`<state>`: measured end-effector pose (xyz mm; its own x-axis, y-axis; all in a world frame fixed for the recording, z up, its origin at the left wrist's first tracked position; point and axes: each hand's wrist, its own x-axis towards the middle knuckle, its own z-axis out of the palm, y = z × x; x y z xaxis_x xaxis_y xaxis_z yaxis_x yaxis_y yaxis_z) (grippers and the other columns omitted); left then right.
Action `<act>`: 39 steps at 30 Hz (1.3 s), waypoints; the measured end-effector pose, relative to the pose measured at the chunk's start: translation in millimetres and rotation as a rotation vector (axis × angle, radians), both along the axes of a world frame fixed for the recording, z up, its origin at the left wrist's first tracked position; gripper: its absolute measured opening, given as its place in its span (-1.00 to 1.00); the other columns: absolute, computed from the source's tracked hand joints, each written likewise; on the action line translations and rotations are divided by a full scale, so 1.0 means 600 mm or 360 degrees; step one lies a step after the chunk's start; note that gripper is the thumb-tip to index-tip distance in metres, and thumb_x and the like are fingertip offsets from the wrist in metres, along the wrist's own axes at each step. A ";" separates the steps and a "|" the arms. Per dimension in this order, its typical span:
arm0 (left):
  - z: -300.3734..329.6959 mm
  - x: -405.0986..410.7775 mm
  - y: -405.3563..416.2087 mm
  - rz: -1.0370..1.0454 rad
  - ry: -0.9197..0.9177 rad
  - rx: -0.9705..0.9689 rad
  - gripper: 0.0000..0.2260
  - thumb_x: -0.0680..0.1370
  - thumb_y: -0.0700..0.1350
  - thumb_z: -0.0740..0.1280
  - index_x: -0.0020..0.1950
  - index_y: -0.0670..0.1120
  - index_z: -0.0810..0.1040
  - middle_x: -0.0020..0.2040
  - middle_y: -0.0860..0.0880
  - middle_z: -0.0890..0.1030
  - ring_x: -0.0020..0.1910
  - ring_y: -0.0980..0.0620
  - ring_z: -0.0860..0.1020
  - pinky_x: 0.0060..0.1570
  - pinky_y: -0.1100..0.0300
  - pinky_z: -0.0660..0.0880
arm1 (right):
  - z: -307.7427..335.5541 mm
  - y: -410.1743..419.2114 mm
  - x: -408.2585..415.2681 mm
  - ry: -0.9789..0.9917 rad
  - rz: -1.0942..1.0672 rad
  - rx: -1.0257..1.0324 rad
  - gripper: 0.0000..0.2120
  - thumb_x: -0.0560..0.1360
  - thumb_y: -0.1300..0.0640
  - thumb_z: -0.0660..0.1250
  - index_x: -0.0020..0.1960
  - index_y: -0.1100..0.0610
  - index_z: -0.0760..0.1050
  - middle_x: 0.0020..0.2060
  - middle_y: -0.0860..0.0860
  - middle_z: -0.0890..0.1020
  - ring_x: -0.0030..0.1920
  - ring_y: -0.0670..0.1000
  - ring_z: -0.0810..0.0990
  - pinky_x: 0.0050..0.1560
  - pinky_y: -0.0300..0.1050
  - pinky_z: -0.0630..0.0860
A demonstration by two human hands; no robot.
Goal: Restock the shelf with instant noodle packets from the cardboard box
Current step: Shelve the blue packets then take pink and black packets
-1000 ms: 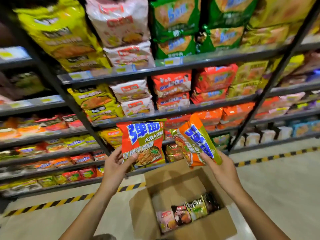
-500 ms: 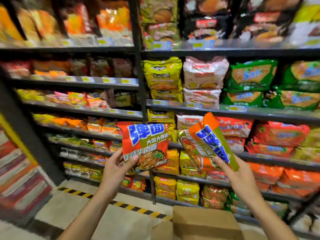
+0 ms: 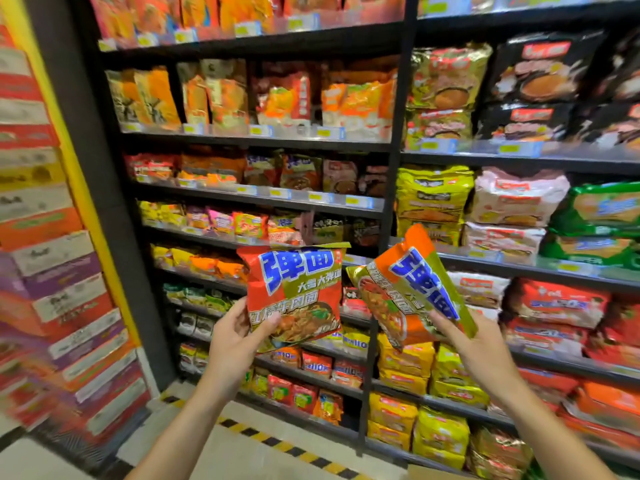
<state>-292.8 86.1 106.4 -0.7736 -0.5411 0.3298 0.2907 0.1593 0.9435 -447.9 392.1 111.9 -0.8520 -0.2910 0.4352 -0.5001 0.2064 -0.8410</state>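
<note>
Two instant noodle packets are held up in front of the shelf (image 3: pixel 263 199), one in each hand. The left hand (image 3: pixel 239 337) pinches the left packet (image 3: pixel 294 292) at its lower left corner, thumb on the front, and this packet faces the camera upright. The right hand (image 3: pixel 474 344) grips the right packet (image 3: pixel 408 289) from below; this one is tilted to the left. The two packets are near each other but apart.

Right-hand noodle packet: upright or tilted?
Tilted. The right-hand packet leans with its top toward the left-hand packet, held at its lower edge by the right hand.
</note>
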 end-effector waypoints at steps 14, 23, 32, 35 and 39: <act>0.004 -0.021 -0.187 0.0156 0.0075 0.0107 -0.71 0.49 -0.11 0.46 0.19 0.07 0.56 0.09 0.11 0.70 0.12 0.11 0.65 0.14 0.05 0.56 | 0.037 -0.200 -0.037 0.0039 0.0156 0.0026 -0.82 0.46 -0.07 0.36 0.01 -0.05 0.60 -0.13 -0.27 0.70 -0.09 -0.23 0.64 -0.21 -0.43 0.48; -0.003 -0.151 -0.322 0.0242 0.0093 0.0037 -0.67 0.49 -0.15 0.46 0.24 0.00 0.57 0.12 0.07 0.69 0.13 0.10 0.65 0.12 0.14 0.59 | 0.019 -0.350 -0.211 0.0118 0.0218 -0.0001 -0.90 0.51 0.01 0.39 0.02 -0.13 0.58 -0.19 -0.30 0.68 -0.18 -0.16 0.63 -0.27 -0.40 0.45; -0.014 -0.312 -0.468 0.0267 0.0143 -0.0028 -0.66 0.50 -0.17 0.47 0.26 -0.02 0.57 0.13 0.07 0.69 0.15 0.11 0.64 0.04 0.30 0.58 | 0.028 -0.486 -0.360 0.0170 0.0246 -0.0029 -0.93 0.56 0.11 0.36 -0.06 -0.05 0.59 -0.45 -0.29 0.57 -0.42 -0.26 0.50 -0.39 -0.42 0.33; -0.028 -0.357 -0.521 0.0255 0.0155 -0.0016 -0.66 0.51 -0.19 0.46 0.27 -0.04 0.56 0.13 0.06 0.69 0.15 0.10 0.64 0.11 0.23 0.59 | 0.022 -0.533 -0.395 0.0144 0.0226 0.0006 -0.95 0.56 0.08 0.37 -0.04 -0.04 0.60 -0.36 -0.28 0.63 -0.34 -0.26 0.54 -0.34 -0.40 0.36; -0.028 -0.433 -0.618 0.0214 0.0178 -0.0015 -0.62 0.48 -0.18 0.48 0.29 -0.05 0.55 0.13 0.04 0.69 0.16 0.08 0.63 0.14 0.18 0.57 | 0.022 -0.604 -0.437 0.0158 0.0154 0.0036 -0.93 0.54 0.06 0.37 -0.01 -0.10 0.60 -0.23 -0.30 0.67 -0.22 -0.30 0.58 -0.23 -0.41 0.40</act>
<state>-552.8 -284.7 89.4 -0.6527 -0.6335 0.4154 0.3693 0.2127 0.9046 -710.1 29.9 124.8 -0.7726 -0.3804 0.5083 -0.5990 0.1716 -0.7821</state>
